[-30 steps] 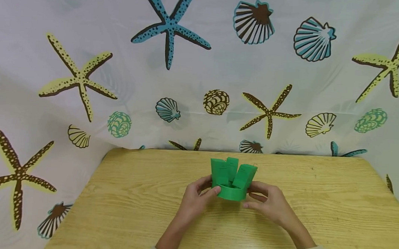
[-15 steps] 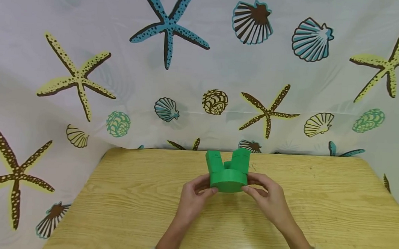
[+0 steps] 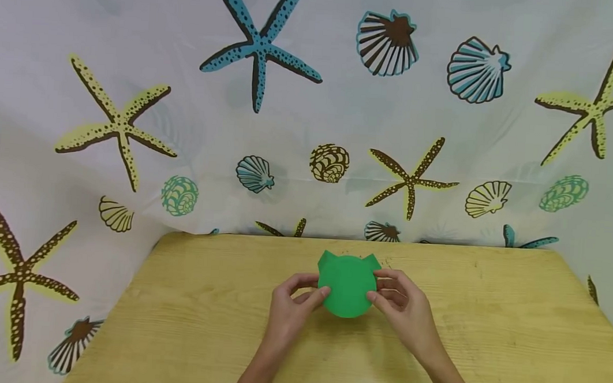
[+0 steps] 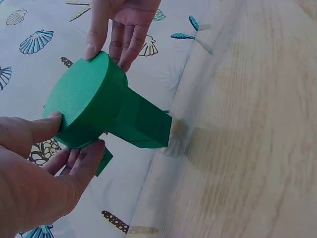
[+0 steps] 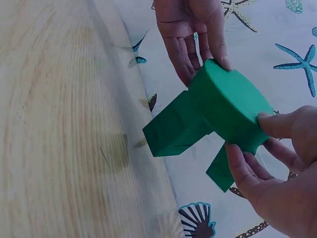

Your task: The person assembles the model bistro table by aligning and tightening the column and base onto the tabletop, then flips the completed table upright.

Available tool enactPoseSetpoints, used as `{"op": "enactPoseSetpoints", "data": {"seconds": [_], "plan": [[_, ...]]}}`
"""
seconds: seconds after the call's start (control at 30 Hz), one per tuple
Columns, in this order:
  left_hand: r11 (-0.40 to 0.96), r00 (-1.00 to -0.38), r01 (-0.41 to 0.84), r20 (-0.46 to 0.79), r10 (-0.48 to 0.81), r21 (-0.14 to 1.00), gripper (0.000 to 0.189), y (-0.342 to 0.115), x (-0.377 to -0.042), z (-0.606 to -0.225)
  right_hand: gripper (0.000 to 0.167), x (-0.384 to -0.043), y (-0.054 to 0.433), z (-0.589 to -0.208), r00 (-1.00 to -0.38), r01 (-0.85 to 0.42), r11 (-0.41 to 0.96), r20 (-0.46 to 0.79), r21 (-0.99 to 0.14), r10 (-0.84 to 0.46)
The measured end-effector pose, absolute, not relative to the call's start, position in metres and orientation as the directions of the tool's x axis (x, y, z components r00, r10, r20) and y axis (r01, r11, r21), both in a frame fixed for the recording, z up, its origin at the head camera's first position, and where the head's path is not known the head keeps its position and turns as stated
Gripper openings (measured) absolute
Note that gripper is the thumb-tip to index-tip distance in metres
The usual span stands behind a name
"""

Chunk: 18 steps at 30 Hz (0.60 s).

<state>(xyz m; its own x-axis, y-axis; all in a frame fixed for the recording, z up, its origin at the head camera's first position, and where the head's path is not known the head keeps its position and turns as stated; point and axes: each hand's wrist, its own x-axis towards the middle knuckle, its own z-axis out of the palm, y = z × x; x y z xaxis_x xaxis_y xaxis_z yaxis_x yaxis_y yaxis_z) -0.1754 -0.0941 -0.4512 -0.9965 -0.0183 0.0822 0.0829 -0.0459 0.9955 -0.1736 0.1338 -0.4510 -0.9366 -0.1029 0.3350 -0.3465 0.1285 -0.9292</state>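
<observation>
Green foam piece: round disc with block legs pointing away, held above wooden table. Left hand pinches disc's left rim with thumb and fingers; right hand pinches right rim. Seashell-print curtain behind.
</observation>
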Motion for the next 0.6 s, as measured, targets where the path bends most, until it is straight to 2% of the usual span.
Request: {"op": "enactPoseSetpoints", "data": {"seconds": [0.2,0.37,0.6], "plan": [[-0.091,-0.991,0.124,0.128,0.045,0.988,0.036,-0.0982,-0.1700,-0.4517,0.039,-0.1692,0.1336,-0.4538,-0.911,-0.393,0.071,0.377,-0.917,-0.169],[-0.016,-0.987,0.123,0.124,0.101,0.992,0.041,-0.1017,-0.1705,-0.4483,0.042,-0.1711,0.1343,-0.4558,-0.905,-0.391,0.062,0.370,-0.918,-0.211],[0.070,-0.982,0.158,0.149,0.114,0.985,0.044,-0.1019,-0.1720,-0.4552,0.039,-0.1728,0.1365,-0.4612,-0.918,-0.353,0.112,0.320,-0.929,-0.234]]}}
